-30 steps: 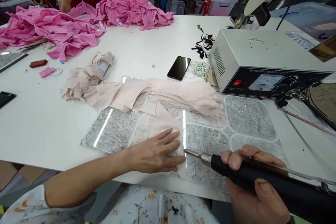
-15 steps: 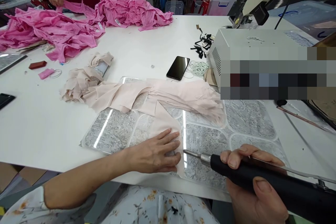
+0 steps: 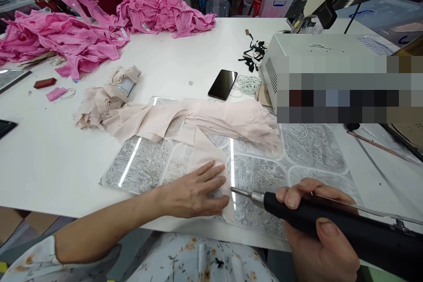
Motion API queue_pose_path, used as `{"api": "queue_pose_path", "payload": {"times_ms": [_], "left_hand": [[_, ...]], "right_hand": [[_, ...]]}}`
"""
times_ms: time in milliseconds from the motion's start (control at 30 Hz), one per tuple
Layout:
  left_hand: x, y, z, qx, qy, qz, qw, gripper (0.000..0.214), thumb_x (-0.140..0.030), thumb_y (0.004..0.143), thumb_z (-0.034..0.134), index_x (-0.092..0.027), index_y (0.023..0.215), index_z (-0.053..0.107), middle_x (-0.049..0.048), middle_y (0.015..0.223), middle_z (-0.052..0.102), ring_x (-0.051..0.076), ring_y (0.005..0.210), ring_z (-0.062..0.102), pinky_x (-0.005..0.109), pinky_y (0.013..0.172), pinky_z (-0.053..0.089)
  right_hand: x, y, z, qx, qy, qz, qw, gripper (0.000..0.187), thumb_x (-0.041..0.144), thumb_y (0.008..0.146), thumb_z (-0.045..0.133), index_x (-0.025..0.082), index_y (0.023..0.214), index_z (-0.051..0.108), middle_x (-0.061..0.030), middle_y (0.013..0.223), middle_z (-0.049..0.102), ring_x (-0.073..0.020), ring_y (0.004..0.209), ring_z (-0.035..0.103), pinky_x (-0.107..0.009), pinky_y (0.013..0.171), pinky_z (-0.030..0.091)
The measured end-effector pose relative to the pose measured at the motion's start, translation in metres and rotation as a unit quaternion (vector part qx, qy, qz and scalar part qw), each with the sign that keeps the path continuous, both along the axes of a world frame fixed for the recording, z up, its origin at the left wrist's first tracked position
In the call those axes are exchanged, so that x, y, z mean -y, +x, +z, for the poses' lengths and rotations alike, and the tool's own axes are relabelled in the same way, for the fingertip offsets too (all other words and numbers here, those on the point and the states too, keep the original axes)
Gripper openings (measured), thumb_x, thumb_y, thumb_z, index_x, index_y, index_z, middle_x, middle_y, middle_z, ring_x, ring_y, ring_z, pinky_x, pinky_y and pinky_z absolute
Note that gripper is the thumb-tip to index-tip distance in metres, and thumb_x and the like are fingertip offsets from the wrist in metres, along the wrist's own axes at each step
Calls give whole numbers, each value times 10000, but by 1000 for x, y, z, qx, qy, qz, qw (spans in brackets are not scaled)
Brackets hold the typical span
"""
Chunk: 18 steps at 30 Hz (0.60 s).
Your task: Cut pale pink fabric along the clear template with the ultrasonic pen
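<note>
My left hand (image 3: 194,191) lies flat, fingers spread, pressing the near end of a pale pink fabric strip (image 3: 211,121) onto a clear cutting plate (image 3: 139,169). My right hand (image 3: 317,238) is wrapped round the black handle of a cutting tool (image 3: 330,224). The tool's metal tip (image 3: 236,191) touches the fabric edge just right of my left fingertips. A bundle of more pale fabric pieces (image 3: 99,101) lies at the strip's far left end.
A white control box (image 3: 317,48) stands at the right, its front blurred. A black phone (image 3: 223,84), white elastic loops (image 3: 249,85) and black scraps (image 3: 254,53) lie beyond the plate. Pink garments (image 3: 66,37) heap at the far left, where another person's hands lift one.
My hands and the tool have stayed nearly still. The other person at the far left has lifted a pink garment off the pile.
</note>
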<state>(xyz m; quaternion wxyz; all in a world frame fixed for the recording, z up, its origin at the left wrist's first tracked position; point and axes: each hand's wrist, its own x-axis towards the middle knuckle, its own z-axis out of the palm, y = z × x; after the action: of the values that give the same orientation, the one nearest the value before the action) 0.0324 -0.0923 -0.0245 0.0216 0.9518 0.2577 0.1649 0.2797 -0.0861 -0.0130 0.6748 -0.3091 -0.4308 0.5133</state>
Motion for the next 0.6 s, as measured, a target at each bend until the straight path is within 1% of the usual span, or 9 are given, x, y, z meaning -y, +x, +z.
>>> {"api": "queue_pose_path", "payload": {"times_ms": [167, 267, 333, 400, 467, 600], "left_hand": [[0, 0, 1, -8, 2, 4, 1000, 272, -327, 957, 574, -192, 1189, 527, 147, 1232, 573, 338, 1384, 390, 525, 1133, 374], [-1, 0, 3, -12, 4, 6, 1000, 218, -316, 964, 563, -195, 1141, 524, 126, 1199, 596, 308, 1363, 425, 501, 1130, 388], [-1, 0, 4, -8, -13, 14, 1000, 188, -327, 974, 547, -179, 1088, 522, 114, 1166, 617, 287, 1339, 459, 475, 1132, 394], [0, 3, 5, 2, -37, 29, 999, 201, -345, 991, 513, -152, 1047, 518, 107, 1123, 640, 272, 1303, 500, 453, 1134, 399], [2, 7, 5, 17, -45, 50, 998, 215, -343, 1008, 474, -133, 1005, 518, 99, 1059, 665, 263, 1258, 544, 442, 1125, 416], [9, 24, 2, 54, 2, 116, 992, 214, -290, 1021, 442, -128, 912, 528, 86, 943, 691, 248, 1167, 617, 408, 1061, 494]], "right_hand": [[1, -2, 3, -10, -8, -3, 1000, 194, 252, 776, 657, 214, 965, 638, -14, 904, 572, -120, 648, 585, -367, 656, 567], [0, -1, 3, -9, -4, -1, 1000, 203, 241, 778, 653, 213, 978, 637, -16, 907, 573, -122, 657, 588, -371, 666, 568], [0, -1, 2, -10, 3, 2, 1000, 208, 237, 781, 654, 209, 987, 635, -17, 915, 580, -122, 663, 592, -367, 674, 571], [0, 0, 1, -10, 10, 10, 1000, 205, 235, 790, 653, 208, 993, 632, -16, 918, 584, -122, 667, 598, -356, 674, 573], [-1, 0, 0, -9, 11, 15, 1000, 201, 237, 798, 654, 214, 997, 629, -14, 921, 585, -122, 671, 603, -347, 669, 572], [-2, -2, 1, -9, 22, 18, 1000, 203, 240, 805, 659, 218, 1005, 628, -15, 933, 589, -121, 681, 610, -343, 678, 577]]}}
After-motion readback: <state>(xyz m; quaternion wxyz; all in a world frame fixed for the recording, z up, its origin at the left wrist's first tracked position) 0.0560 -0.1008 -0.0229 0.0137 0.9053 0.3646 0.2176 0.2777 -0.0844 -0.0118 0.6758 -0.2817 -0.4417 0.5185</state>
